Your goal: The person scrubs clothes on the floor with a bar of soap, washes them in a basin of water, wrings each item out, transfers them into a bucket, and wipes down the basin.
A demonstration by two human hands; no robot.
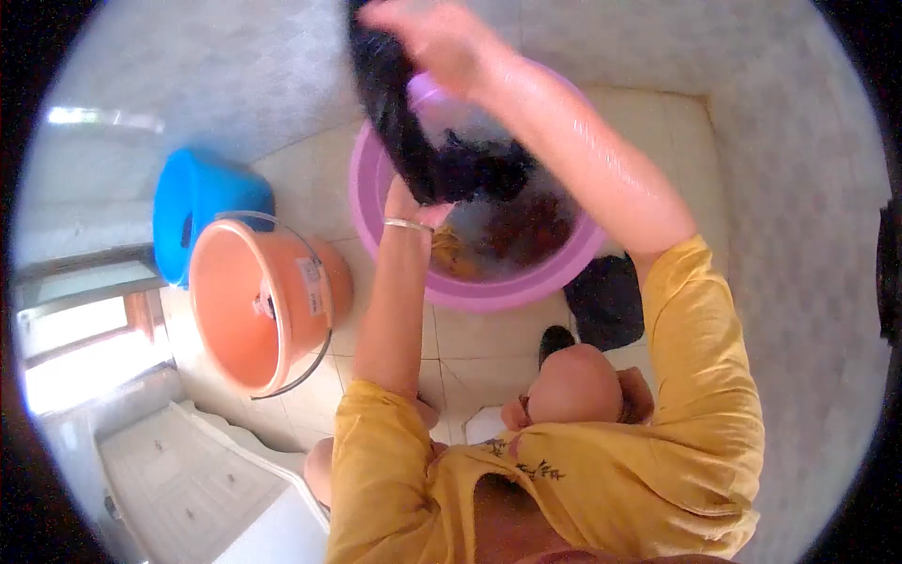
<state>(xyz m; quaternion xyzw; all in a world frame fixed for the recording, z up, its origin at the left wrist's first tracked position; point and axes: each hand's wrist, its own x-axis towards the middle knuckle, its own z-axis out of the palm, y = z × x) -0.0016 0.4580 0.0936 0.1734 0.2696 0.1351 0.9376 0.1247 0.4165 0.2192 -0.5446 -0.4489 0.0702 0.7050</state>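
A wet-looking black cloth (399,122) stretches upward out of a round purple basin (489,296). My right hand (437,42) is raised at the top of the view, closed on the upper part of this cloth, though motion blurs the fingers. Lower down, over the basin's near left side, my left hand (413,202) is closed around the lower end of the cloth, which partly covers its fingers. Cloudy water, more dark cloth (484,174), a reddish-brown cloth (531,230) and a yellowish cloth (451,254) are in the basin.
An orange bucket (329,282) with a handle stands left of the basin, a blue bucket (240,183) behind it. A black cloth (606,301) lies on the tiled floor (470,376) by my knee. Walls rise behind and to the right; a white panelled surface (188,470) is at lower left.
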